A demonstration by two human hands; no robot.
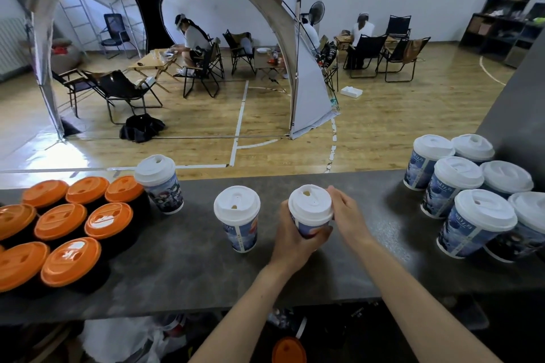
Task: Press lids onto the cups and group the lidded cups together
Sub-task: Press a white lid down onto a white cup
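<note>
A paper cup (309, 227) with its white lid (310, 206) on, held in both hands on the grey counter (188, 259).
The left hand (290, 240) wraps the cup's body; the right hand (348, 215) curls its fingers on the lid's rim at 3 o'clock. A second lidded cup (239, 221) stands near at 9 o'clock, the lidded group (457, 183) at 2 o'clock, and the orange-lidded cups (60, 221) far off at 9.

We get bright, even indoor light; glare streaks the glossy wooden floor (265, 127) beyond the dark grey mottled stone counter (188, 259). Below that counter it's dim and murky. Fisheye bends the edges; whole frame slightly soft.
</note>
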